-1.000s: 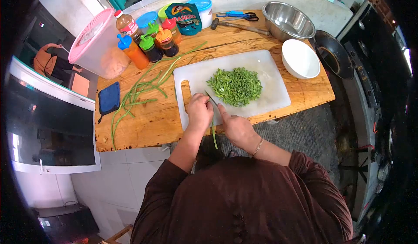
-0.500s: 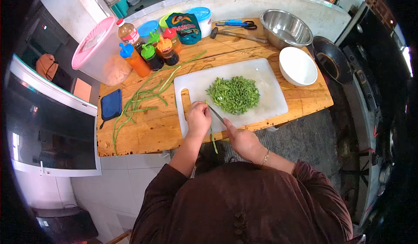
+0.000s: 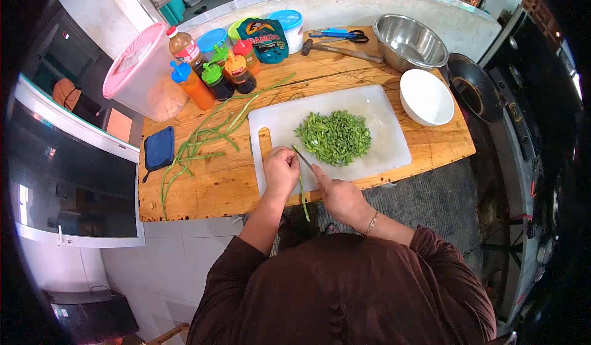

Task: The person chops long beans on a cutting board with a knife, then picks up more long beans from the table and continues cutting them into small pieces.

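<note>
My left hand pinches a long green bean near the handle slot of the white cutting board. The bean's free end hangs down past the board's front edge. In my right hand is a knife, its handle hidden in my fist and its blade against the bean by my left fingertips. A heap of chopped green beans lies on the board just beyond the knife. Several uncut long beans are strewn over the wooden table to the left.
At the back left stand sauce bottles, a teal pouch and a pink-lidded tub. A hammer, scissors, a steel bowl and a white bowl are farther right. A blue pot holder lies left.
The view has shifted slightly, so everything sits a little lower and to the right. My hands keep nearly the same pose on the bean and knife.
</note>
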### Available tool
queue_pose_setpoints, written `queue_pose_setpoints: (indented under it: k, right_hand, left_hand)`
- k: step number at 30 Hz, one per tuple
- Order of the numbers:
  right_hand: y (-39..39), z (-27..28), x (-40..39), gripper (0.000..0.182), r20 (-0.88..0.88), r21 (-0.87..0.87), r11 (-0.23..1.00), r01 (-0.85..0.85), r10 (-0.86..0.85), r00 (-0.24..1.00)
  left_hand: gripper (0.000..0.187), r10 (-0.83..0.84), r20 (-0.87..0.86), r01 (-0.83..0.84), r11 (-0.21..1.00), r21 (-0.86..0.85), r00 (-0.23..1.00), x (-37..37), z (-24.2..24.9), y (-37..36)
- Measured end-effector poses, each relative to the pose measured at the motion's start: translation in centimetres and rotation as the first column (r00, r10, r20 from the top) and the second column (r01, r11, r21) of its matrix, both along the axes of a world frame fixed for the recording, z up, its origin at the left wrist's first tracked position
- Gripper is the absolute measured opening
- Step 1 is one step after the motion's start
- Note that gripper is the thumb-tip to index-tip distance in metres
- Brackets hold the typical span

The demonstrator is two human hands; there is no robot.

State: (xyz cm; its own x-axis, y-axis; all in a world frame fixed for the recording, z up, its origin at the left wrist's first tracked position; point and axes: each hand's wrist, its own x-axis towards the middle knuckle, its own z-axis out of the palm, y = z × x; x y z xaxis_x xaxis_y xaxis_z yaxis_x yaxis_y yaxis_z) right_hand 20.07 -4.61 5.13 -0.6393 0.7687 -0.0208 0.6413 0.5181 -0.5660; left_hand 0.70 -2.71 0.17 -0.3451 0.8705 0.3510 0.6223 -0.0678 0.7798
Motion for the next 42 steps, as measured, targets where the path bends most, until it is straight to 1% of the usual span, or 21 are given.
queue_pose_setpoints:
  k: [2,4,7,8,11,13,16,19,20,22,23,26,28,29,32,36,38,40,42]
  right_hand:
    - [-0.1,0.0,-0.3,0.07,0.044,0.007,1.0,0.009,-0.01,0.999]
    - [-0.2,0.0,-1.0,0.069,0.117,0.038,0.999,0.024,-0.028,0.993]
    - [0.0,-0.8,-2.4,0.067,0.156,0.131,0.99,0.057,-0.077,0.985]
    - [0.4,-0.9,-2.8,0.066,0.156,0.118,0.992,0.046,-0.064,0.986]
    - [2.1,0.0,-3.6,0.063,0.141,0.082,0.996,0.021,-0.032,0.989]
    - [2.6,0.1,-3.9,0.063,0.112,0.07,0.997,0.009,-0.016,0.994]
    - [1.3,0.3,-2.5,0.064,0.14,0.012,1.0,0.017,-0.019,0.99]
    - [-0.2,-0.8,-0.7,0.066,0.103,0.09,0.995,0.04,-0.049,0.993]
    - [-0.1,-1.0,-0.7,0.065,0.099,0.088,0.995,0.039,-0.048,0.994]
    - [0.2,-0.9,-0.7,0.063,0.09,0.081,0.996,0.041,-0.048,0.995]
    - [0.5,-1.0,-0.7,0.061,0.06,0.08,0.994,0.073,-0.078,0.995]
    - [1.3,-1.1,-1.0,0.056,-0.021,0.05,0.99,0.135,-0.134,0.991]
    - [1.2,-0.2,-0.4,0.054,-0.05,-0.002,0.986,0.164,-0.164,0.985]
    - [1.0,-0.1,-0.2,0.053,-0.048,0.007,0.986,0.164,-0.164,0.985]
    - [0.1,-0.1,0.0,0.053,-0.031,0.042,0.989,0.144,-0.142,0.989]
    - [-0.8,-0.4,-0.5,0.056,0.01,0.073,0.995,0.07,-0.07,0.997]
    - [-0.7,-0.7,-0.9,0.058,0.009,0.079,0.995,0.054,-0.054,0.998]
    - [-0.3,-0.7,-1.0,0.06,0.01,0.081,0.995,0.052,-0.053,0.999]
    - [0.2,-0.2,-1.7,0.062,0.063,0.03,0.998,0.06,-0.061,0.996]
  left_hand:
    - [0.004,-0.006,0.007,0.006,1.0,0.0,1.0,0.0,-0.5,0.1]
    - [0.004,-0.011,-0.043,0.012,1.0,0.007,0.999,0.2,-0.2,0.0]
    - [0.004,-0.01,-0.116,0.013,1.0,0.026,0.993,0.2,0.1,0.0]
    - [0.004,-0.008,-0.14,0.013,0.999,0.033,0.99,0.2,0.1,0.1]
    - [0.003,-0.05,-0.133,0.055,0.998,0.032,0.99,0.1,0.2,0.0]
    - [0.004,-0.032,-0.116,0.035,0.999,0.023,0.993,0.1,0.1,0.0]
    - [0.004,0.03,-0.103,-0.025,0.998,0.053,0.994,0.2,-0.2,0.0]
    - [0.005,0.069,-0.069,-0.064,0.995,0.08,0.995,0.4,-0.6,0.1]
    - [0.005,0.073,-0.058,-0.067,0.994,0.089,0.996,0.5,-0.7,0.2]
    - [0.006,0.055,-0.172,-0.033,0.991,0.131,0.984,0.0,-0.9,0.2]
    - [0.007,0.045,-0.228,-0.009,0.988,0.153,0.973,0.1,-0.9,0.4]
    - [0.01,-0.015,-0.177,0.027,0.998,0.064,0.984,0.6,0.8,-0.5]
    - [0.011,-0.01,-0.106,0.011,1.0,0.011,0.994,0.6,0.5,-0.4]
    - [0.011,-0.004,-0.071,0.003,1.0,-0.015,0.997,0.5,0.4,-0.4]
    - [0.01,-0.011,-0.057,0.012,1.0,0.014,0.998,0.2,0.6,-0.3]
    - [0.008,0.007,-0.014,-0.007,1.0,-0.016,1.0,0.3,0.8,-0.3]
    - [0.007,0.013,-0.003,-0.013,0.999,-0.036,1.0,0.1,0.8,-0.2]
    - [0.005,-0.01,-0.036,0.009,0.999,-0.04,0.999,0.0,0.7,-0.1]
    - [0.003,-0.029,-0.097,0.028,0.999,-0.02,0.995,0.1,0.7,0.0]
